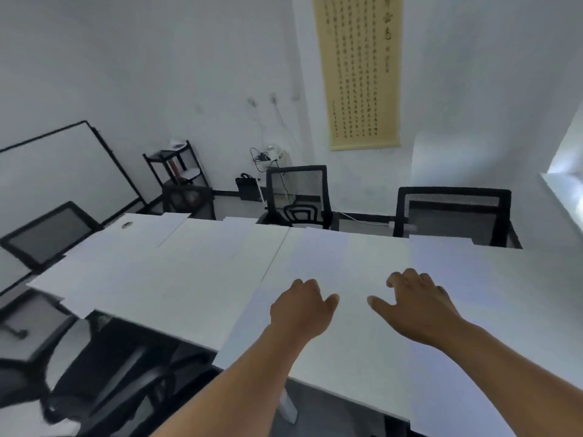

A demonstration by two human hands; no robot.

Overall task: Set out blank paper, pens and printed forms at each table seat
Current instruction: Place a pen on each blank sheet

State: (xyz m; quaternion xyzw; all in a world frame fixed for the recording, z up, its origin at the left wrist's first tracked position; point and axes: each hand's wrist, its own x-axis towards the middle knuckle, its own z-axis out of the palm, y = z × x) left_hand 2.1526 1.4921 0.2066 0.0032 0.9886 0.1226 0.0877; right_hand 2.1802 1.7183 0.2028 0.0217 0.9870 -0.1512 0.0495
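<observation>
Reaching forward over a long white desk (195, 279), two bare arms are seen from above. The left hand (299, 305) is held knuckles-up with its fingers curled under, over a sheet of paper (252, 335) that overhangs the near desk edge; whether the fingertips press the sheet cannot be told. The right hand (416, 305) is loosely spread, palm down, with nothing pinched, close above or on the desk surface.

More white sheets are laid at the seats: one at the far right (441, 257), one at the far middle (318, 247), one near the far left corner (170, 222), and one hanging off the left end (79, 298). No pens are seen, and print cannot be made out on any sheet. Black mesh chairs (296, 197) are set along the far side.

Several risks are judged. The overhanging sheets could be knocked to the floor by a passing sleeve or chair. White paper on a white desk is easily overlooked, so a seat could be skipped or served twice. A sheet could be dragged askew if the near hand is slid rather than lifted.
</observation>
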